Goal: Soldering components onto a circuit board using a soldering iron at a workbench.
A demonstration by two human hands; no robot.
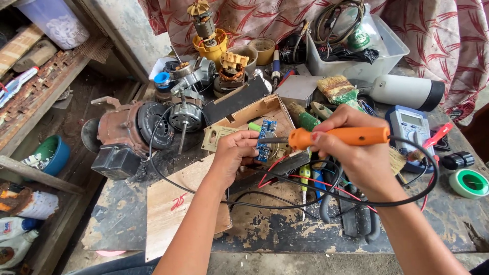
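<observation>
A single head-worn camera looks steeply down, close over a cluttered workbench [127, 214]. Both forearms enter from the bottom edge.

I see a scuffed, paint-worn worktop [285, 229], a red-patterned cloth [438, 30] hung behind it, wooden shelves [30, 86] at left, in daylight.

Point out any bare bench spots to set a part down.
Bare bench top front-left, between the plywood sheet and the bench's left edge. Another bare patch front-right, below the green tape roll. Crowded: the back with motors and the clear bin, and the middle with wires under both hands.
</observation>
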